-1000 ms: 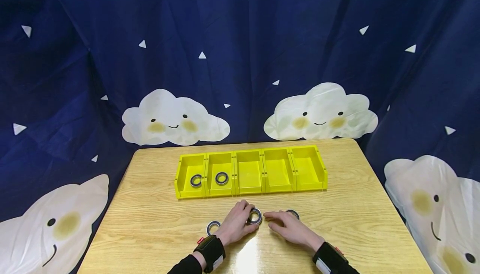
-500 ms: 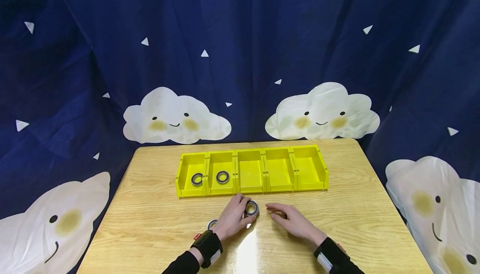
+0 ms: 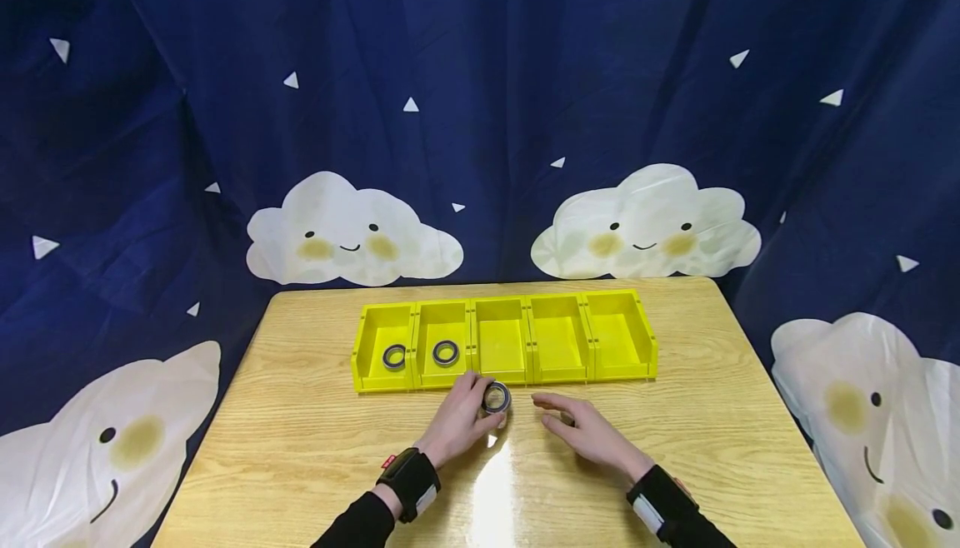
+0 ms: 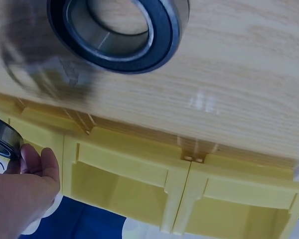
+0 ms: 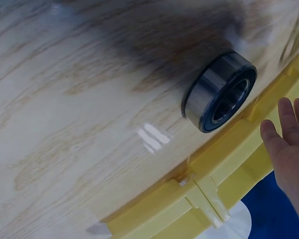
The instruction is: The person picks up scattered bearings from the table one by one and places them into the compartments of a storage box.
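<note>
My left hand [image 3: 459, 419] pinches a ball bearing [image 3: 507, 403] between thumb and fingers, just in front of the middle yellow bin [image 3: 501, 346]. In the left wrist view the fingers hold this bearing by its rim, at the left edge. A second bearing [image 4: 163, 37] stands out large at the top of that view; in the head view the left hand and wrist hide it. To the right, my right hand [image 3: 588, 435] hovers with fingers loosely extended and nothing in its grip. Under it is another bearing [image 5: 209, 94], mostly hidden in the head view and apart from the fingers.
A row of several joined yellow bins runs along the back of the wooden table [image 3: 300, 448]. One bearing [image 3: 386, 357] lies in the leftmost bin, partly behind its divider, and another bearing [image 3: 446, 365] in the second. A dark blue curtain [image 3: 480, 115] hangs behind.
My left hand has moved forward and slightly left, carrying the bearing nearer the bins. The right hand has shifted slightly forward, and the bearings on the table have become hidden in the head view.
</note>
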Demonstrator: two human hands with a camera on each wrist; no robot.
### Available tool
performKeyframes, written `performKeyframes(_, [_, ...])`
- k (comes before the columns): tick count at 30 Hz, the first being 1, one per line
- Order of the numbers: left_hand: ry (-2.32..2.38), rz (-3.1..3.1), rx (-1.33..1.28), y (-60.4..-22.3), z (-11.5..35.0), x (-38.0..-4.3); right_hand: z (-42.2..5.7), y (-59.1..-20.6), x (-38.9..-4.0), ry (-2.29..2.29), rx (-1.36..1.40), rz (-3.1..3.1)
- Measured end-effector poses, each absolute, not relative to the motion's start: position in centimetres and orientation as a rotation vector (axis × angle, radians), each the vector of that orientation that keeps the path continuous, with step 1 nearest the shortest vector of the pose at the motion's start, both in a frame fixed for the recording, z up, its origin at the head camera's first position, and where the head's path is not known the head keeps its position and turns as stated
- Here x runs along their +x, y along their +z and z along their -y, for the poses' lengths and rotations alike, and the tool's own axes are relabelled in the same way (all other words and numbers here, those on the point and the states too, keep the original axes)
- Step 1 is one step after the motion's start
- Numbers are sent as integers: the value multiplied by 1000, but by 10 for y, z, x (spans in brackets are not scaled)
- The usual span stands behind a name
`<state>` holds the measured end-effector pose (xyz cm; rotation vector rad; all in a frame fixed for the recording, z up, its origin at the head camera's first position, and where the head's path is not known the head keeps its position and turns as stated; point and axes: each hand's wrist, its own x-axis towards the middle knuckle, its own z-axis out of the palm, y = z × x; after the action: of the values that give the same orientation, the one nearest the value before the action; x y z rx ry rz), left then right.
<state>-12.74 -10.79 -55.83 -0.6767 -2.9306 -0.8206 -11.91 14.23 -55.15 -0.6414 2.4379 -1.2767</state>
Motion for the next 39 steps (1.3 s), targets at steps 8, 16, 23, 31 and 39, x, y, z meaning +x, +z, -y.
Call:
performKeyframes(8, [-799,2955,-652,-552,107,-132,-139,-547,-123,-1299,-607,-2429])
performKeyframes(16, [-800,2946,-629,-549,106,-136,-137,-544,-127,-1303,-599,-2416])
performKeyframes(23, [-809,2950,-626,-545,105,-139,-135,-541,-130,-1288,-639,-2446])
performKeyframes(31, [-798,2910,-640,-543,104,-143,-133,-534,-134,-1286,-625,-2465])
performKeyframes(39, [-814,2904,-626,-540,102,-147,-133,-530,-137,-1298,-632,-2481])
